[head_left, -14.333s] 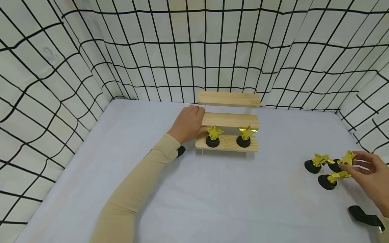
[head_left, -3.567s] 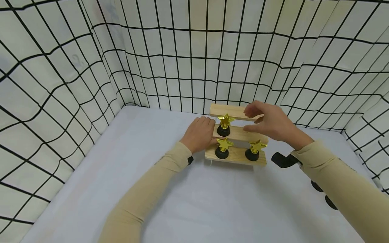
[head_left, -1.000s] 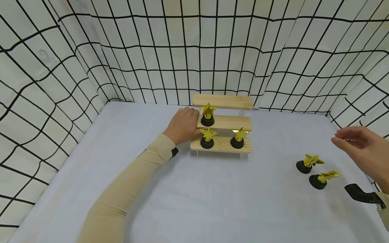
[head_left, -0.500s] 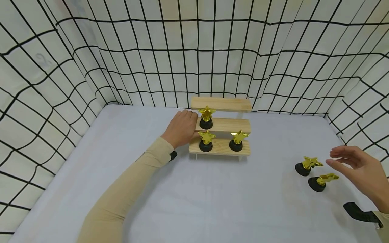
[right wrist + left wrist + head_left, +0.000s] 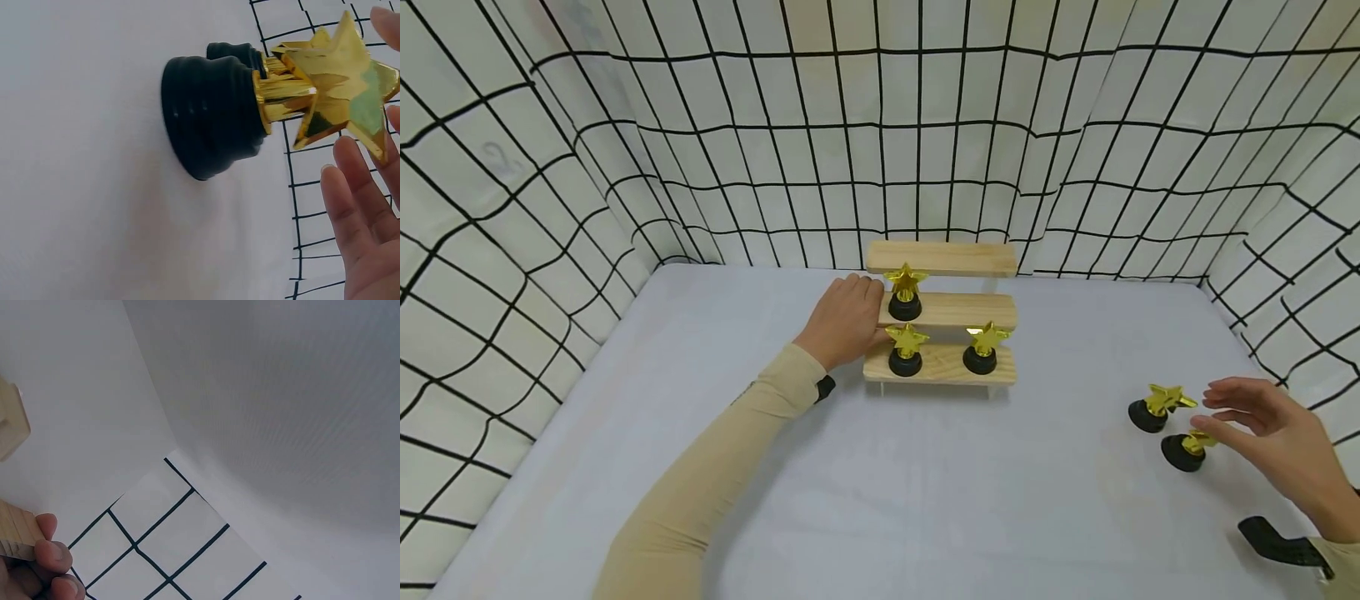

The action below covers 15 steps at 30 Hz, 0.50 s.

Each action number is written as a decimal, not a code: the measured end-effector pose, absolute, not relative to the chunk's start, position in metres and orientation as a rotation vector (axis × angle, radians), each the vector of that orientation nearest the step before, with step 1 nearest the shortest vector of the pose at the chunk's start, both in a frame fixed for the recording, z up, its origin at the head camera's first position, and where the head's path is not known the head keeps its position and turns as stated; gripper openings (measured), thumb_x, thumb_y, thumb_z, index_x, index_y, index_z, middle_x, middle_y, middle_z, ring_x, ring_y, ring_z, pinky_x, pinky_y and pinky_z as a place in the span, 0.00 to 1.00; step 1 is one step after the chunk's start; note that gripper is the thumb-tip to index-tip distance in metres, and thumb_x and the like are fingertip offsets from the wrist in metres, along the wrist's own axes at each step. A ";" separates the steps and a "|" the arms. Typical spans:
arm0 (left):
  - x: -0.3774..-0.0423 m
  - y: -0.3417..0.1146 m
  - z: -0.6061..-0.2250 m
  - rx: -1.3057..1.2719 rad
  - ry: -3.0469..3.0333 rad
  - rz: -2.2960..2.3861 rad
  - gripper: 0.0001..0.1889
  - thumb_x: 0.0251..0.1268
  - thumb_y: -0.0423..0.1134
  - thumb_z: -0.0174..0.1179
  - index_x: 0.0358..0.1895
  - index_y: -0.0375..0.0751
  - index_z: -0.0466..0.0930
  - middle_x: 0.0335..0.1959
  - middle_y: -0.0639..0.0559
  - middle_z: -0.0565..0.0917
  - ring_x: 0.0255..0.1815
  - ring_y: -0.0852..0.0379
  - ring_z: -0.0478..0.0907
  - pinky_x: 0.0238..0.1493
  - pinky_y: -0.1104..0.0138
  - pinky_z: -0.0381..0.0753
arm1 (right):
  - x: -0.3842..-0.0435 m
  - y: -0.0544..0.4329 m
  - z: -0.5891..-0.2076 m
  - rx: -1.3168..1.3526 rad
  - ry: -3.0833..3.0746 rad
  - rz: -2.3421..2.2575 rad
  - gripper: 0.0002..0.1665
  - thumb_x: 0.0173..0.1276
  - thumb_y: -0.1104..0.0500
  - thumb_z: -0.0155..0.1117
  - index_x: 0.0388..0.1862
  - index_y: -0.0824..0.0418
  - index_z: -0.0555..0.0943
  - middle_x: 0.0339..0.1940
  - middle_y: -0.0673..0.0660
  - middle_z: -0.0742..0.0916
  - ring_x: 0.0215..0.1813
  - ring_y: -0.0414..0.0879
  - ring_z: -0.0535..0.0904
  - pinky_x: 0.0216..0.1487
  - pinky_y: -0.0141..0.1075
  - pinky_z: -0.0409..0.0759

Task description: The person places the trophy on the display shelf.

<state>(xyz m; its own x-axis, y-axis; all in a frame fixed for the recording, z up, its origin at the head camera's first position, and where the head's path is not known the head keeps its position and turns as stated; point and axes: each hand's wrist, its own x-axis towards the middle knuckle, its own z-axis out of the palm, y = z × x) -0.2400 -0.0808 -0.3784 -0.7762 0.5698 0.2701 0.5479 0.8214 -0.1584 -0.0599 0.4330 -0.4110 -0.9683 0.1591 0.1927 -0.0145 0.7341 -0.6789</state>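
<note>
A three-tier wooden display shelf (image 5: 951, 310) stands near the back of the table. My left hand (image 5: 844, 321) grips the left end of its middle tier; in the left wrist view the fingertips (image 5: 53, 556) curl round the wood. One star trophy (image 5: 905, 292), gold on a black base, is on the middle tier at left. The bottom tier bears a left trophy (image 5: 906, 350) and a right trophy (image 5: 985, 348). At right, my right hand (image 5: 1277, 442) has thumb and fingers spread about the gold star of a lying trophy (image 5: 212, 112), partly hiding it in the head view.
Another trophy (image 5: 1153, 408) lies tilted just behind the one by my right hand. White walls with a black grid (image 5: 820, 150) close off the back and sides of the white-covered table (image 5: 925, 500).
Since the oldest frame, one trophy has gone from the right group to the middle tier. Lately my right hand has come down and left to a lying trophy; the left hand keeps its grip.
</note>
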 end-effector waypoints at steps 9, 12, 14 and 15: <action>-0.238 -0.082 -0.378 -0.847 -2.699 0.083 0.32 0.65 0.62 0.66 0.52 0.33 0.74 0.41 0.44 0.81 0.38 0.48 0.71 0.42 0.59 0.73 | -0.059 0.434 -0.421 -0.167 -2.737 1.066 0.28 0.67 0.54 0.76 0.61 0.57 0.75 0.45 0.25 0.77 0.45 0.14 0.72 0.41 0.10 0.69; -0.238 -0.081 -0.377 -0.847 -2.698 0.083 0.32 0.66 0.62 0.66 0.53 0.33 0.74 0.42 0.44 0.81 0.39 0.48 0.71 0.43 0.59 0.73 | -0.058 0.433 -0.423 -0.170 -2.727 1.108 0.28 0.67 0.54 0.75 0.61 0.58 0.75 0.45 0.26 0.78 0.46 0.16 0.73 0.42 0.10 0.69; -0.238 -0.081 -0.377 -0.849 -2.697 0.085 0.33 0.66 0.62 0.66 0.53 0.33 0.74 0.43 0.43 0.81 0.39 0.48 0.72 0.43 0.59 0.73 | -0.057 0.432 -0.424 -0.157 -2.706 1.148 0.28 0.66 0.56 0.76 0.61 0.59 0.76 0.45 0.28 0.79 0.46 0.17 0.75 0.43 0.11 0.71; -0.238 -0.081 -0.377 -0.849 -2.698 0.088 0.33 0.66 0.62 0.66 0.53 0.33 0.74 0.43 0.43 0.82 0.39 0.48 0.72 0.43 0.59 0.73 | -0.056 0.432 -0.425 -0.155 -2.699 1.155 0.27 0.66 0.57 0.76 0.60 0.58 0.76 0.45 0.28 0.80 0.46 0.17 0.75 0.43 0.12 0.71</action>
<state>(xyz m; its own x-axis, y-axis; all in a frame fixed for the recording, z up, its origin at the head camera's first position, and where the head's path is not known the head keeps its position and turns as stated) -0.2379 -0.0810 -0.3768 -0.7760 0.5680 0.2743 0.5490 0.8223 -0.1497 -0.0560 0.4321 -0.4253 -0.9742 0.1748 0.1429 0.0173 0.6889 -0.7246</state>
